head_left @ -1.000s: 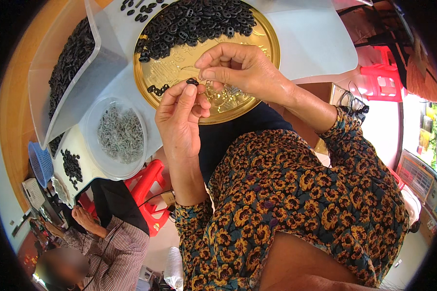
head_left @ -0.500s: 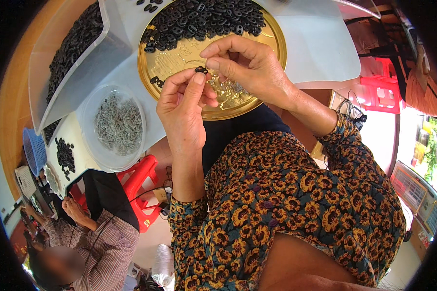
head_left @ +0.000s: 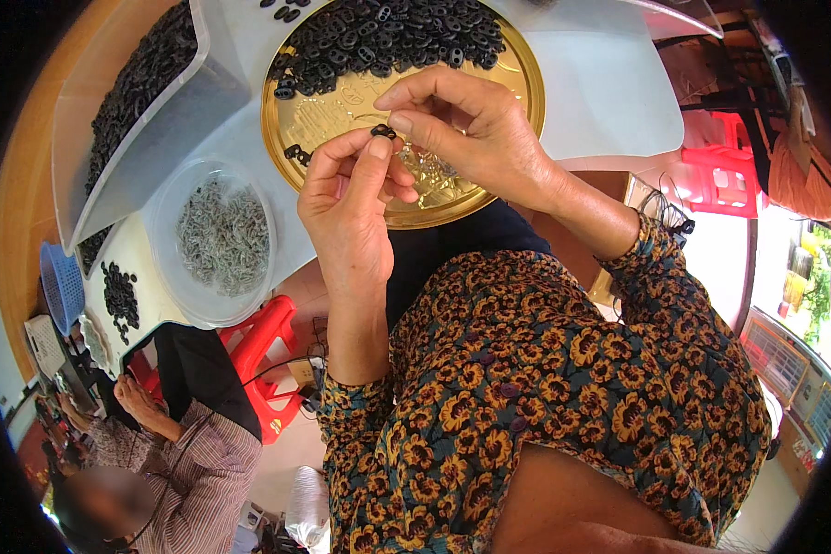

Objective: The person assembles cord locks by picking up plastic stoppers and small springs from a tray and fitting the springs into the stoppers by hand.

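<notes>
Since the first frame, left hand (head_left: 353, 217) and right hand (head_left: 489, 138) have been shifted slightly farther over the tray (head_left: 319, 122). One black piece (head_left: 384, 132) is pinched in the left grip, thumb against fingers, above the tray. The right hand is held just beside it, thumb and forefinger close; whether anything is gripped there cannot be told. Black pieces are heaped in a pile (head_left: 392, 39) at the tray's far side; a small cluster (head_left: 295, 154) is left near the left hand. Leftward on the tabletop (head_left: 600, 92): a tub (head_left: 168, 245) of grey bits (head_left: 223, 238), a bin (head_left: 157, 162).
</notes>
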`<state>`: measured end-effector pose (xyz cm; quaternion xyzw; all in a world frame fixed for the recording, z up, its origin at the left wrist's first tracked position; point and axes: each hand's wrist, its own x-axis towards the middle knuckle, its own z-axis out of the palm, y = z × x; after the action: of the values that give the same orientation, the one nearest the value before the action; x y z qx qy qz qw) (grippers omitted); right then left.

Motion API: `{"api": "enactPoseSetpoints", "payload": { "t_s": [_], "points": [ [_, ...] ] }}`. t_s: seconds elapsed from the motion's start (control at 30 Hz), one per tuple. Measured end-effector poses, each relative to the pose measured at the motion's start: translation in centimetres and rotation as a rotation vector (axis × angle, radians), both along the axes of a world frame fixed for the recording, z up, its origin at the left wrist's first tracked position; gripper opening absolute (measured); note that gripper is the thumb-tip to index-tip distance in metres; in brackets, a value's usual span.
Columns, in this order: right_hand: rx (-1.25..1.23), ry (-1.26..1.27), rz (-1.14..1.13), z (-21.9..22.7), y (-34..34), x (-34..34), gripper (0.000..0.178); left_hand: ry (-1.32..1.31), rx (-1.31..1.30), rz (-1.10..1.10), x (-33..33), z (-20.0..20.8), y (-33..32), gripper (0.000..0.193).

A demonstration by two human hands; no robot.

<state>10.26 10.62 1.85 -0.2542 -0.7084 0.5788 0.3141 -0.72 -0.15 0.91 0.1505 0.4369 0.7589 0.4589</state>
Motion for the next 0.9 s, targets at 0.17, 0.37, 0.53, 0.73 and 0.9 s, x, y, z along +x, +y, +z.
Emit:
{"api": "enactPoseSetpoints", "payload": {
  "t_s": [0.17, 0.37, 0.53, 0.73, 0.9],
  "points": [
    [0.103, 0.035, -0.024, 0.4, -0.1, -0.2, 0.016, -0.014, 0.017, 0.012, 0.0, 0.2, 0.1, 0.015],
    [0.165, 0.021, -0.028, -0.1, 0.0, -0.2, 0.014, -0.010, -0.010, 0.027, -0.1, 0.0, 0.2, 0.014],
    [0.195, 0.032, -0.021, -0.3, 0.0, -0.4, 0.015, 0.010, -0.032, 0.022, 0.0, 0.0, 0.2, 0.014],
    [0.374, 0.027, -0.017, -0.3, 0.1, -0.6, 0.015, 0.059, -0.054, 0.023, 0.0, -0.2, 0.1, 0.013],
    [0.438, -0.014, -0.005, -0.2, -0.1, -0.9, 0.016, 0.100, -0.040, 0.022, -0.2, -0.8, 0.0, 0.011]
  ]
}}
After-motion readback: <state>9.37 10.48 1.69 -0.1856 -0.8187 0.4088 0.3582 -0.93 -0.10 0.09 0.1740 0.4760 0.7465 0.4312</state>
